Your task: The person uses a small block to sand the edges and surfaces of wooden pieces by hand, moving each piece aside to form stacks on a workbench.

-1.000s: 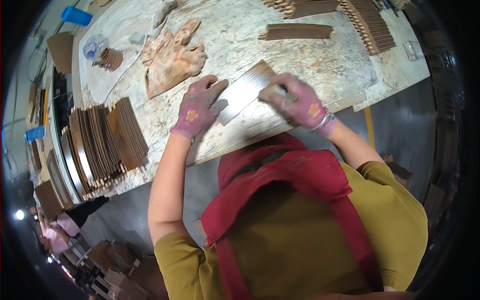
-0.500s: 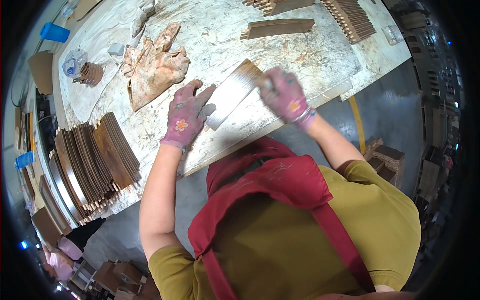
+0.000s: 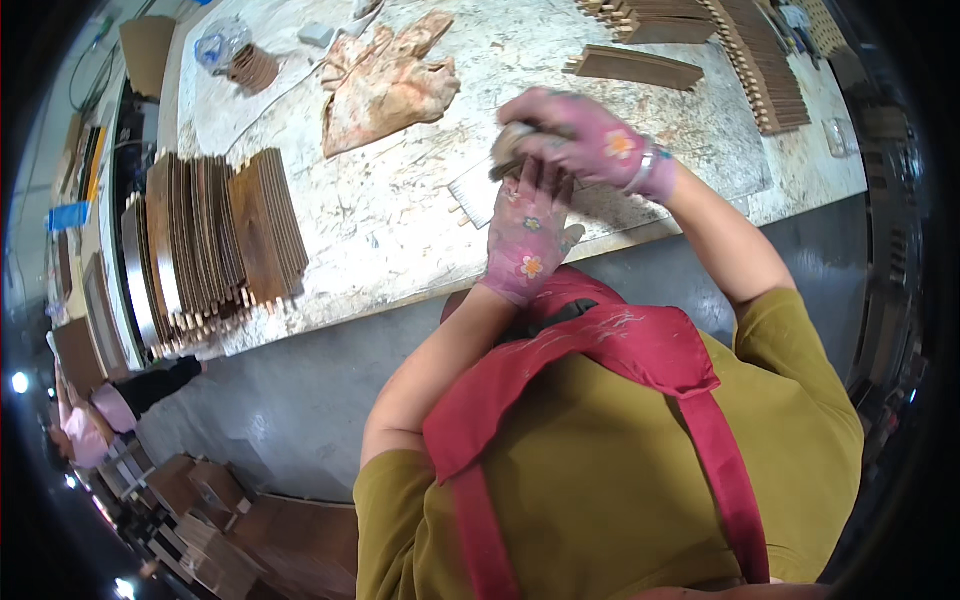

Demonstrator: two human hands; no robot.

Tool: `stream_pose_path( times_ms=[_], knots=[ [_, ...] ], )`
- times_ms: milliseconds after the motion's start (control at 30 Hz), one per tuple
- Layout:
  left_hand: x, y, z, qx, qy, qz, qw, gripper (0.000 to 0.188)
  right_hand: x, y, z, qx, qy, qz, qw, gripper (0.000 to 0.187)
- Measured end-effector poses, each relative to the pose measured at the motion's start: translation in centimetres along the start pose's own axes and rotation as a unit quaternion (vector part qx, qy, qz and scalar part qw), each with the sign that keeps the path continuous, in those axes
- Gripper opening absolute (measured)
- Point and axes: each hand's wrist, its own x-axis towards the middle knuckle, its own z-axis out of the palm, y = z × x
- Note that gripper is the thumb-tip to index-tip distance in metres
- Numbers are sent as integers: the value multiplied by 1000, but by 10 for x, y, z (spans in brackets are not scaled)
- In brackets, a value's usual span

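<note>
My left hand [image 3: 530,235], in a pink flowered glove, lies with outstretched fingers over a wooden slat [image 3: 474,196] near the table's front edge. Small dowels stick out at the slat's left end; glare whitens its face, and both hands hide much of the rest. My right hand [image 3: 592,142], gloved alike, is closed around a grey-brown pad [image 3: 508,148], just above the left fingertips. Motion blurs the pad, and I cannot tell whether it touches the slat.
A stack of dark slats [image 3: 215,235] stands at the table's left. A stained cloth [image 3: 390,90], a clear plastic container [image 3: 222,46] and a small grey block [image 3: 316,35] lie farther back. One slat [image 3: 638,68] and more rows [image 3: 755,70] are at the far right. Another person [image 3: 95,425] is at left.
The view has shifted, so the table's things appear elsewhere. My right hand has come across to the left with the pad, over the left fingertips. My left hand now lies farther over the slat.
</note>
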Motion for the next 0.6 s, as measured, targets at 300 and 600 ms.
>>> stream_pose_path(
  times_ms=[300, 600],
  knots=[
    [-20, 13, 35, -210, -57, -151, 964, 50, 41, -6, 68, -209, -297, -268, 892, 22],
    [-4, 8, 11, -77, -18, -59, 995, 53, 75, 38, 40, -140, -59, -130, 980, 35]
  ],
)
